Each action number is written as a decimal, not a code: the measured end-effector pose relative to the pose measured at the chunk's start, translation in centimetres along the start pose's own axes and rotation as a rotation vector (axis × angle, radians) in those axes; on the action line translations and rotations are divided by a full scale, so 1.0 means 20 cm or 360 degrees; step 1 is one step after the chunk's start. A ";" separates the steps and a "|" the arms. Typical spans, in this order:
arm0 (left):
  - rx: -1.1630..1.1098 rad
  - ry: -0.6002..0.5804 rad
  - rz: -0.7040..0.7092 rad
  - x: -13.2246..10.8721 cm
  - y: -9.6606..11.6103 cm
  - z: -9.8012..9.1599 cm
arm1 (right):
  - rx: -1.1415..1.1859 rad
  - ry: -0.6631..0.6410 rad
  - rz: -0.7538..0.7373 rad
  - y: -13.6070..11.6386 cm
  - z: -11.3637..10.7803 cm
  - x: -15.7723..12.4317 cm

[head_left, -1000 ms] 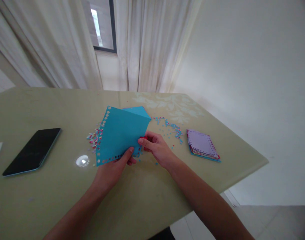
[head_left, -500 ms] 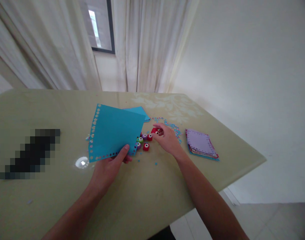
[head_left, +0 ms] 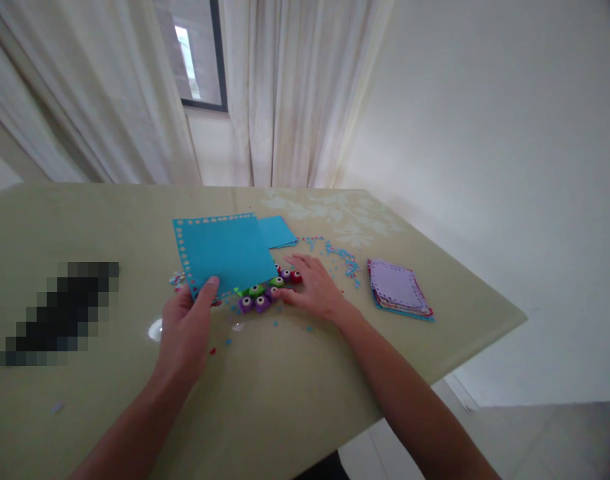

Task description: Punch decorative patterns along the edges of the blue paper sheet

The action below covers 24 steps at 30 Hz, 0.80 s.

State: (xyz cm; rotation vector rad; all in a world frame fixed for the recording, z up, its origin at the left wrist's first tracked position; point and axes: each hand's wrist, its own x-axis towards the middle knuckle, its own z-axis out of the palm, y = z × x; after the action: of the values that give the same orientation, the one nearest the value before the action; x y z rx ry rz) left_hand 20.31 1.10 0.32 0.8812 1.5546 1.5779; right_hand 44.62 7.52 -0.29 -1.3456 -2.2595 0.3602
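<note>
My left hand (head_left: 187,327) pinches the near corner of a blue paper sheet (head_left: 222,253) with punched holes along its edges, held just above the table. Beside it, my right hand (head_left: 312,290) rests palm down on the table, fingers stretched toward a cluster of small craft punches (head_left: 265,293) in purple, green and red. Its fingertips touch the punches nearest to them. A second blue sheet (head_left: 277,230) lies partly under the first.
A stack of punched coloured papers (head_left: 397,287), lilac on top, lies to the right. Paper confetti (head_left: 342,257) is scattered beyond my right hand. A dark flat object, pixelated (head_left: 59,313), lies at the left. The table (head_left: 295,387) ends close on the right and front.
My left hand swung the blue sheet leftward and lowered it flatter, uncovering the punches. My right hand let go of the sheet and came down onto the punches.
</note>
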 end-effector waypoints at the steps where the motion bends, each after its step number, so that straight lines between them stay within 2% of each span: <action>1: -0.0023 -0.0016 -0.0044 -0.01 0.00 0.01 | -0.0052 -0.0051 -0.0042 -0.02 0.02 -0.01; 5: -0.0172 -0.0028 -0.0175 -0.03 0.04 0.05 | -0.0219 -0.0158 -0.0112 -0.07 0.09 -0.02; 10: -0.0761 0.0283 -0.0057 0.04 0.09 0.03 | -0.0283 -0.0148 -0.0097 -0.07 0.08 -0.02; 12: -0.0908 0.0342 -0.0043 0.08 0.10 0.01 | -0.0344 -0.0130 -0.0132 -0.09 0.07 -0.01; 15: -0.0992 0.0329 -0.0040 0.12 0.11 -0.02 | -0.0446 -0.0104 -0.0278 -0.20 0.09 0.01; 19: -0.1013 0.0562 0.0026 0.13 0.11 -0.02 | -0.0580 -0.0099 -0.0563 -0.37 0.17 0.08; 22: -0.0984 0.0462 0.0008 0.12 0.10 -0.02 | -0.0670 -0.0102 -0.0621 -0.43 0.27 0.14; 24: -0.0973 0.0430 -0.0003 0.12 0.09 -0.01 | -0.0725 -0.0120 -0.0542 -0.43 0.31 0.16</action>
State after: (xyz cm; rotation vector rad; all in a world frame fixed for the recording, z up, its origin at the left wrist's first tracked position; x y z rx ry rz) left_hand 18.81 3.04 2.12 0.3371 1.1202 2.0703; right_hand 33.61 6.38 -0.68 -1.1224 -2.6817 -0.2391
